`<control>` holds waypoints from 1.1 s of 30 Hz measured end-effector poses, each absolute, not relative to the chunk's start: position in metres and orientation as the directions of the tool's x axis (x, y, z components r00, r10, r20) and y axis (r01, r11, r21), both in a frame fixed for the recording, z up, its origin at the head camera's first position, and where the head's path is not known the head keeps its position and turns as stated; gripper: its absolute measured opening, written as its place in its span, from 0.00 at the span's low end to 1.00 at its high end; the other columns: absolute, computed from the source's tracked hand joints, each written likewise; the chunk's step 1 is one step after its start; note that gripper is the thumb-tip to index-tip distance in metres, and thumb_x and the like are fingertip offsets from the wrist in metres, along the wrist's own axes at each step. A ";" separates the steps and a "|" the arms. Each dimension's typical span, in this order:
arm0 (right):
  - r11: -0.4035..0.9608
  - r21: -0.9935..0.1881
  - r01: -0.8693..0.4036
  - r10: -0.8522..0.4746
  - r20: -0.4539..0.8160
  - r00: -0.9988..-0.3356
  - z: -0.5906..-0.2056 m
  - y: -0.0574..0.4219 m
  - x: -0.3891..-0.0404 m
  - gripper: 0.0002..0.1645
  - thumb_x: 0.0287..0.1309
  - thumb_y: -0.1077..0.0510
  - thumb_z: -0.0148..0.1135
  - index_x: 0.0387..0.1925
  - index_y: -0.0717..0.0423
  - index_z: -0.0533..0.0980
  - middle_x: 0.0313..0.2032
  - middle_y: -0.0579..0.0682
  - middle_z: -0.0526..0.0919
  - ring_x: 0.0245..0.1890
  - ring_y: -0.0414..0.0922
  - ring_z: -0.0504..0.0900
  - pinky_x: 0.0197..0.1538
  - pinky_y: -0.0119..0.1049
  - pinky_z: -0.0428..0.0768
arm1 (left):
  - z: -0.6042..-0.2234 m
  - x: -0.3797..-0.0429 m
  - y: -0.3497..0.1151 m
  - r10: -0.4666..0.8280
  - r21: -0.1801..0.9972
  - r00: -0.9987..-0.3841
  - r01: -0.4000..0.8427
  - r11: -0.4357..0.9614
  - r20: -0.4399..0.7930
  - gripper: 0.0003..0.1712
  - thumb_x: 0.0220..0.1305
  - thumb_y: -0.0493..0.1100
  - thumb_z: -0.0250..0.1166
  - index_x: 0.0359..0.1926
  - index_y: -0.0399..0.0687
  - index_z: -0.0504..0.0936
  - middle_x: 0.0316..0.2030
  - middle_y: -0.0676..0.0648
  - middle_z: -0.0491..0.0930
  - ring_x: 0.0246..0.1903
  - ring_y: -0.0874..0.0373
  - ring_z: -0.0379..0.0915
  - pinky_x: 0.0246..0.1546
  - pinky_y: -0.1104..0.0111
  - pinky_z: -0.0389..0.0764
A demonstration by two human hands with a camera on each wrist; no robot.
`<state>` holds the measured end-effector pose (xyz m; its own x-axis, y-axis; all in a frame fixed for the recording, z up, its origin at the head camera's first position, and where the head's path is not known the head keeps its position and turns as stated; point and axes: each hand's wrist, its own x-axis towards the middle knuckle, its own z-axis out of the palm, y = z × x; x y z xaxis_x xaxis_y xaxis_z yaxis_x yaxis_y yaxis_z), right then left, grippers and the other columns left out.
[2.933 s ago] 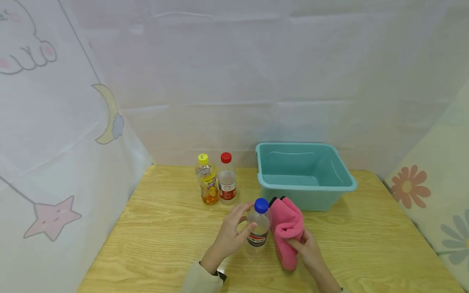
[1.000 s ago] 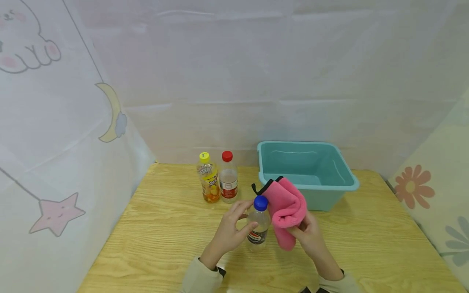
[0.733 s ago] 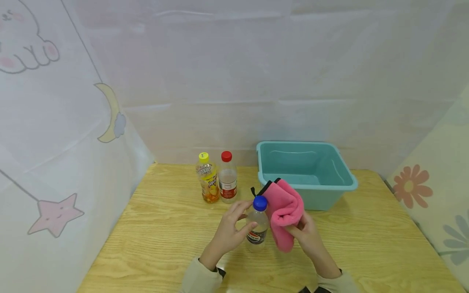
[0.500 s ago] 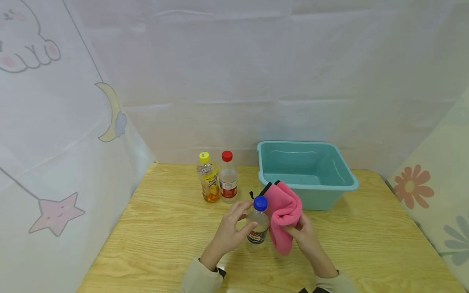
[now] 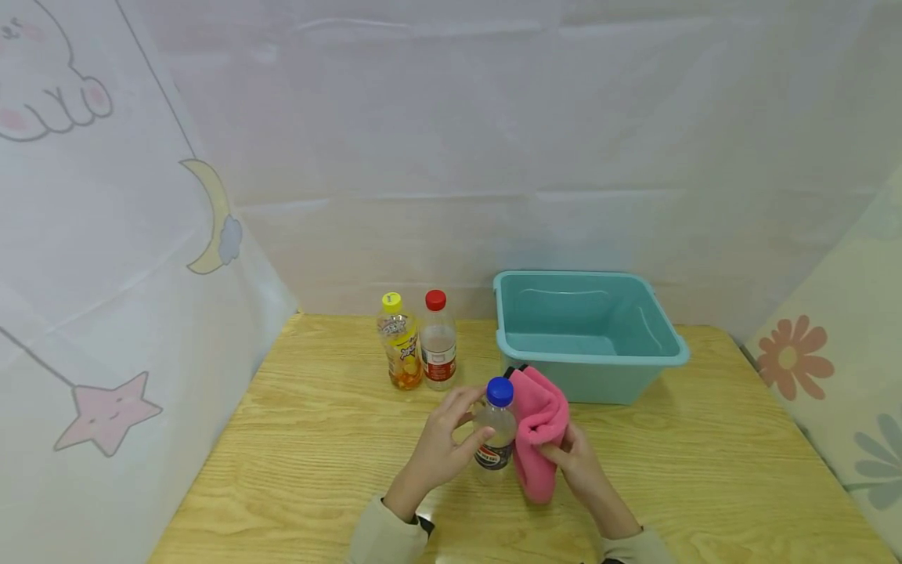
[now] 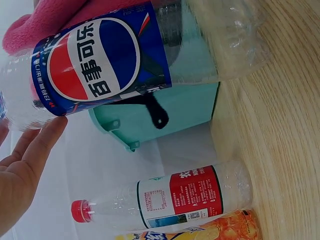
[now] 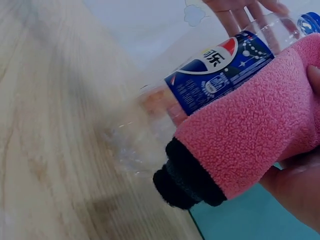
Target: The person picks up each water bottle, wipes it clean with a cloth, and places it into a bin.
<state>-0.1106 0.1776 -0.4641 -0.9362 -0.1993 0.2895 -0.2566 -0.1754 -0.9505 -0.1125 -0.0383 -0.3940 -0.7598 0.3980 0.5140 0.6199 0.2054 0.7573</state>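
Observation:
My left hand (image 5: pixel 440 448) holds a clear cola bottle (image 5: pixel 502 423) with a blue cap by its upper part. The bottle stands upright on the wooden table; its blue label (image 6: pixel 102 57) faces the left wrist camera. In my right hand (image 5: pixel 583 470) is a folded pink towel (image 5: pixel 537 462) with black edging, pinched between thumb and fingers. The towel lies against the bottle's right side in the head view. In the right wrist view the fluffy towel (image 7: pixel 245 125) covers part of the bottle, and most of the right fingers are hidden.
Behind the left hand stand a yellow-capped bottle (image 5: pixel 403 356) with an orange label and a red-capped bottle (image 5: pixel 438 345), side by side. A teal plastic bin (image 5: pixel 592 380) sits at the back right, close behind the towel. A pale cloth backdrop (image 5: pixel 423 157) hangs behind the table.
The right hand has carried the towel up along the bottle, then back down and slightly left. The left hand keeps its hold and the bottle stays in place.

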 end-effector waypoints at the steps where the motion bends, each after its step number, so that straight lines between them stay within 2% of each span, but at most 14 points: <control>1: -0.169 -0.954 -0.247 -0.202 0.279 -0.939 -0.466 0.178 -0.110 0.25 0.55 0.75 0.50 0.44 0.42 0.73 0.40 0.39 0.78 0.41 0.34 0.75 0.43 0.25 0.75 | -0.390 -0.111 -0.038 0.400 0.755 -0.759 0.622 0.209 0.514 0.25 0.54 0.26 0.62 0.55 0.28 0.69 0.48 0.33 0.71 0.48 0.40 0.70 0.41 0.55 0.78; 6: -0.114 -0.972 -0.207 -0.228 0.229 -0.946 -0.472 0.179 -0.111 0.21 0.54 0.73 0.53 0.44 0.47 0.73 0.39 0.39 0.78 0.41 0.34 0.75 0.43 0.25 0.75 | -0.385 -0.108 -0.040 0.402 0.768 -0.771 0.604 0.214 0.494 0.25 0.55 0.27 0.61 0.55 0.29 0.68 0.49 0.34 0.70 0.49 0.42 0.70 0.43 0.55 0.78; 9: -0.066 -0.981 -0.180 -0.256 0.191 -0.947 -0.476 0.180 -0.112 0.16 0.55 0.71 0.54 0.46 0.60 0.72 0.39 0.40 0.77 0.41 0.34 0.75 0.43 0.27 0.76 | -0.386 -0.109 -0.040 0.406 0.777 -0.773 0.596 0.203 0.487 0.26 0.56 0.27 0.60 0.56 0.29 0.67 0.50 0.33 0.70 0.50 0.39 0.69 0.44 0.54 0.77; 11: -0.023 -0.988 -0.150 -0.273 0.150 -0.950 -0.479 0.181 -0.113 0.17 0.55 0.69 0.56 0.48 0.70 0.69 0.40 0.40 0.77 0.41 0.34 0.75 0.44 0.28 0.76 | -0.388 -0.109 -0.041 0.411 0.780 -0.772 0.594 0.194 0.485 0.26 0.56 0.27 0.60 0.57 0.28 0.67 0.50 0.33 0.69 0.51 0.38 0.68 0.44 0.55 0.77; 14: 0.034 -0.994 -0.100 -0.294 0.086 -0.952 -0.483 0.182 -0.113 0.24 0.55 0.67 0.57 0.51 0.77 0.64 0.41 0.41 0.76 0.42 0.34 0.75 0.45 0.29 0.76 | -0.389 -0.110 -0.042 0.419 0.785 -0.768 0.593 0.177 0.485 0.25 0.56 0.26 0.59 0.57 0.28 0.67 0.51 0.32 0.69 0.51 0.37 0.67 0.44 0.54 0.77; 20: 0.081 -0.994 -0.075 -0.301 0.047 -0.952 -0.485 0.184 -0.112 0.27 0.56 0.65 0.58 0.54 0.77 0.63 0.44 0.51 0.75 0.42 0.35 0.75 0.45 0.30 0.76 | -0.389 -0.112 -0.042 0.437 0.788 -0.764 0.590 0.174 0.475 0.25 0.58 0.28 0.58 0.58 0.28 0.66 0.52 0.32 0.68 0.53 0.37 0.66 0.46 0.54 0.75; 27: 0.148 -0.986 -0.075 -0.215 0.042 -0.976 -0.484 0.185 -0.108 0.27 0.51 0.65 0.63 0.53 0.69 0.69 0.42 0.51 0.74 0.41 0.38 0.71 0.42 0.32 0.77 | -0.425 -0.129 -0.037 0.402 0.751 -0.768 0.614 0.242 0.498 0.27 0.62 0.49 0.59 0.60 0.48 0.67 0.55 0.48 0.69 0.53 0.54 0.67 0.46 0.63 0.77; 33: 0.169 -0.983 -0.069 -0.169 0.040 -0.985 -0.477 0.185 -0.105 0.26 0.49 0.67 0.64 0.52 0.68 0.70 0.42 0.56 0.74 0.39 0.39 0.73 0.39 0.33 0.79 | -0.419 -0.130 -0.030 0.371 0.707 -0.768 0.633 0.316 0.522 0.27 0.62 0.56 0.57 0.57 0.50 0.68 0.52 0.51 0.70 0.49 0.56 0.68 0.40 0.66 0.78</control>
